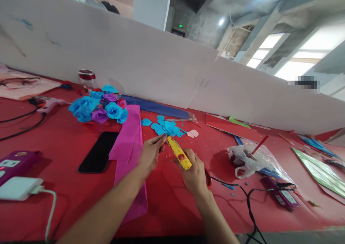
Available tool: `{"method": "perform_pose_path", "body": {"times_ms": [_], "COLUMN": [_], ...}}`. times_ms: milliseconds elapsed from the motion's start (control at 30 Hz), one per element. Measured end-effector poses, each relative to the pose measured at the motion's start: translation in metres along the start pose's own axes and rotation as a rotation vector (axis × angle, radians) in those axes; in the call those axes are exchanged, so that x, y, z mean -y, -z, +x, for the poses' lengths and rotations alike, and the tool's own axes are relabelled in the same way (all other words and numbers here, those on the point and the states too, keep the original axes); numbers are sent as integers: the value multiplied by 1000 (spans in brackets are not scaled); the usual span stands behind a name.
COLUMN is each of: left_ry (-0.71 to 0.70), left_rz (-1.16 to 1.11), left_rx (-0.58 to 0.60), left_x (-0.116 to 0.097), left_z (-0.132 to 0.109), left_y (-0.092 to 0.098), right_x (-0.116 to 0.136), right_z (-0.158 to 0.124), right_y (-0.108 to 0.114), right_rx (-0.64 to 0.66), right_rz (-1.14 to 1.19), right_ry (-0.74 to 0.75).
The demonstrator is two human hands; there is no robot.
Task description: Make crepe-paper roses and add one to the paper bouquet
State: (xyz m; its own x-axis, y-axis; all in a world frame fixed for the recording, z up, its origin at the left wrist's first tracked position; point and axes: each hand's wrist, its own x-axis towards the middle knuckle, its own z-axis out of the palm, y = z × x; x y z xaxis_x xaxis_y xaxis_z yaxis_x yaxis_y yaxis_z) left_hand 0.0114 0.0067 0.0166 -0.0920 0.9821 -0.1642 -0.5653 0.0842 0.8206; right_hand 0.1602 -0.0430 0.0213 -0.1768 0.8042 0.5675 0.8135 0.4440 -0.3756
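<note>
Across the red table (172, 215), the person's right hand (194, 172) is wrapped around a yellow glue gun (180, 154), its nozzle pointing away toward a loose pile of blue petals (167, 127). The left hand (151, 154) has its fingertips drawn together just beside the nozzle; from here I can't tell whether anything is pinched between them. The glue gun sits between the hands, on the near side of the petals, and a pale pink petal (193, 133) lies to the right of the pile. Under the left forearm runs a strip of magenta paper (131, 138), its edge over a black phone (97, 154). Beyond the phone stands a bunch of blue, purple and red paper flowers (113, 110).
</note>
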Motion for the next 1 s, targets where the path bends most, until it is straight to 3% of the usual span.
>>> {"method": "perform_pose_path", "body": {"times_ms": [333, 800, 1000], "left_ry": [82, 134, 104], "left_rz": [-85, -185, -225], "left_rx": [95, 133, 158], "left_x": [3, -1, -3], "left_z": [3, 2, 6], "left_y": [4, 4, 8], "right_x": [-5, -12, -36], "right_z": [-3, -11, -10], "right_y": [5, 19, 34], "right_rx": [7, -12, 24], "right_rz": [16, 118, 31], "right_ry": [-33, -113, -161]}}
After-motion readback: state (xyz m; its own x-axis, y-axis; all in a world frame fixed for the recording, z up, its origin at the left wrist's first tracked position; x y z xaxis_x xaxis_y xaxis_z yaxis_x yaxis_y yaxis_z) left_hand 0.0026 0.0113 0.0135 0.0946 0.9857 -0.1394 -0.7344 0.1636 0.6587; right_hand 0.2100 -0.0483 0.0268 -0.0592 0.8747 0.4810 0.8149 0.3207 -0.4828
